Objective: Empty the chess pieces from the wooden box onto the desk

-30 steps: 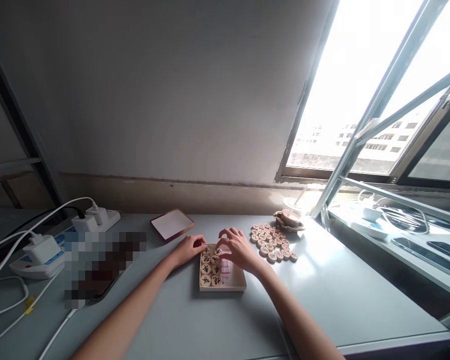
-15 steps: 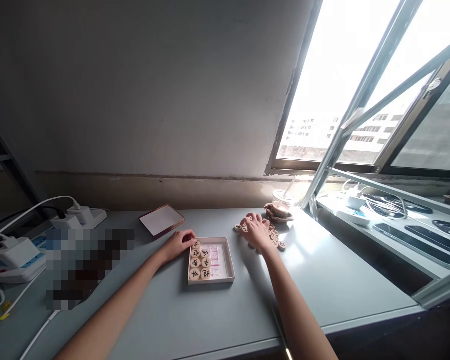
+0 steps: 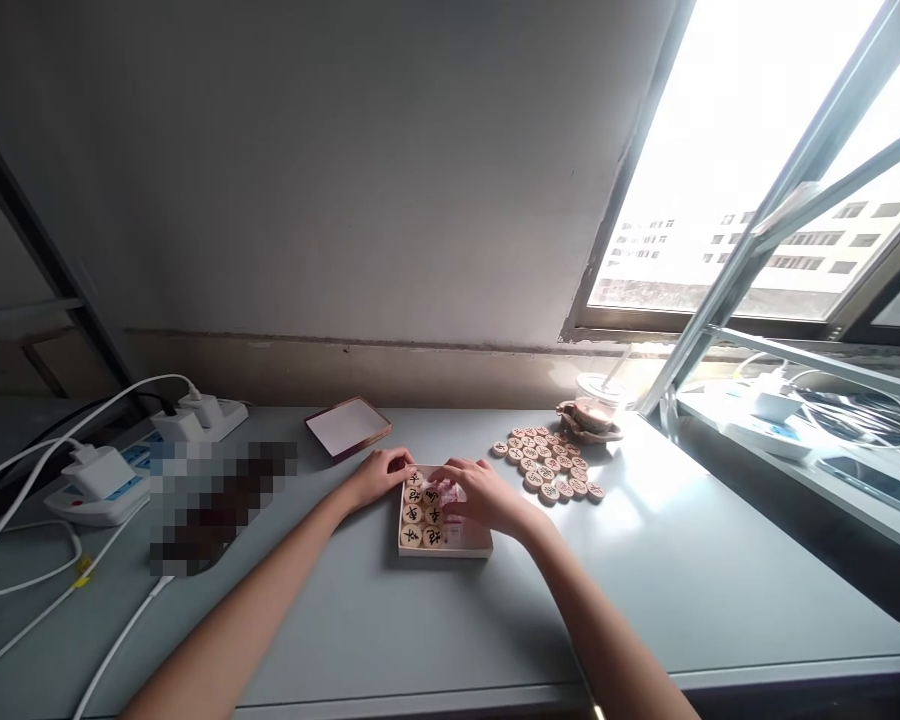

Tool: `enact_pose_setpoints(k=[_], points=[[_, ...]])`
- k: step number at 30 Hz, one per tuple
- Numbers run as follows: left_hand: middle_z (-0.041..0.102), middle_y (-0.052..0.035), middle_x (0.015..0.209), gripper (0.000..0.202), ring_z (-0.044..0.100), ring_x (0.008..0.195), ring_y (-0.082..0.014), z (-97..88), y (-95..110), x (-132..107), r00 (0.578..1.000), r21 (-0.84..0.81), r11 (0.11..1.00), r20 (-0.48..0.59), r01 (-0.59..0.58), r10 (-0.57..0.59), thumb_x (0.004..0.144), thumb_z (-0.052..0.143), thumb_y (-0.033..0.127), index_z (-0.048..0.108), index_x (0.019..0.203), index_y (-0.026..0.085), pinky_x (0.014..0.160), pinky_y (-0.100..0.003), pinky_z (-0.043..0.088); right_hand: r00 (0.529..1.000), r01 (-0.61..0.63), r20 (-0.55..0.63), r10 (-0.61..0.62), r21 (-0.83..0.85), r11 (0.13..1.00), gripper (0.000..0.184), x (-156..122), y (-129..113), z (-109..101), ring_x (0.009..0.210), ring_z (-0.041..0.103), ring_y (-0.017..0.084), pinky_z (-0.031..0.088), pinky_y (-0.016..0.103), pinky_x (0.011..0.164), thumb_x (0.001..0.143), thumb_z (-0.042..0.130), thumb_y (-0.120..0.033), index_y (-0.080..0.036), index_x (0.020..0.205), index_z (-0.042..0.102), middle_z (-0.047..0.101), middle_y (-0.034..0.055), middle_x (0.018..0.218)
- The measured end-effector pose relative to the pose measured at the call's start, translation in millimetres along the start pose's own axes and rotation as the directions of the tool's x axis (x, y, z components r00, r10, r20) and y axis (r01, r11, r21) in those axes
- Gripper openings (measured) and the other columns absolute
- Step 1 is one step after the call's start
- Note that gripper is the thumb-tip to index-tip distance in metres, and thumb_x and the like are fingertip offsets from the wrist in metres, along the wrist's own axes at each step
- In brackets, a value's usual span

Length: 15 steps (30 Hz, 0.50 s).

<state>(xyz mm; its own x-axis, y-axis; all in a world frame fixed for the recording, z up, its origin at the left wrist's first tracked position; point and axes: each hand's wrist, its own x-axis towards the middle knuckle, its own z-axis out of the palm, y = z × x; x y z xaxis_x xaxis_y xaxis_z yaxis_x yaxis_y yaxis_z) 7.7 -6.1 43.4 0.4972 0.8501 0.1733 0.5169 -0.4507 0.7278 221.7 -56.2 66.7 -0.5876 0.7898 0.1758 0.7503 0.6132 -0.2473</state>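
A shallow open box (image 3: 482, 540) lies on the grey desk, with two columns of round wooden Chinese chess pieces (image 3: 412, 514) along its left side and pink-printed paper visible at right. My left hand (image 3: 379, 475) has its fingers closed on the box's far left corner. Over the box's far part, my right hand (image 3: 484, 495) bends its fingers down near the top of the second column. Whatever its fingertips hold is hidden beneath them. Right of the box, a cluster of loose Chinese chess pieces (image 3: 546, 463) lies spread face up.
Behind my left hand rests the box lid (image 3: 347, 428). A cup (image 3: 602, 391) with a straw stands behind the pieces, beside a brown dish-like object (image 3: 586, 424). Power strips (image 3: 97, 498) with white cables occupy the left side. A metal frame (image 3: 697, 350) rises at the right.
My right hand has moved left from the loose pieces to over the box, uncovering the cluster. My left hand stays at the box corner. The view has shifted, so the scene sits further right.
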Motion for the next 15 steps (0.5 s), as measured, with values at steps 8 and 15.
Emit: enact_pose_setpoints(k=[8, 15], points=[[0.063, -0.002, 0.077, 0.026, 0.054, 0.074, -0.0172, 0.8, -0.2, -0.3, 1.0, -0.012, 1.0, 0.001, 0.002, -0.002, 0.078, 0.047, 0.039, 0.059, 0.078, 0.016, 0.068, -0.025, 0.041, 0.966, -0.13, -0.229, 0.12, -0.029, 0.991, 0.019, -5.9, 21.5, -24.4, 0.097, 0.052, 0.02, 0.035, 0.034, 0.082, 0.08, 0.057, -0.041, -0.027, 0.093, 0.061, 0.061, 0.0021, 0.101], [0.064, -0.0024, 0.079, 0.026, 0.055, 0.075, -0.0176, -0.7, 1.1, -1.8, 1.0, -0.02, 1.0, 0.012, 0.014, -0.014, 0.078, 0.047, 0.04, 0.059, 0.079, 0.017, 0.068, -0.026, 0.04, 0.885, -0.42, -0.253, 0.39, -0.074, 0.905, 0.023, -28.7, 68.4, -34.1, 0.101, 0.048, 0.026, 0.031, 0.044, 0.089, 0.076, 0.059, -0.038, -0.026, 0.095, 0.062, 0.058, 0.0053, 0.104]])
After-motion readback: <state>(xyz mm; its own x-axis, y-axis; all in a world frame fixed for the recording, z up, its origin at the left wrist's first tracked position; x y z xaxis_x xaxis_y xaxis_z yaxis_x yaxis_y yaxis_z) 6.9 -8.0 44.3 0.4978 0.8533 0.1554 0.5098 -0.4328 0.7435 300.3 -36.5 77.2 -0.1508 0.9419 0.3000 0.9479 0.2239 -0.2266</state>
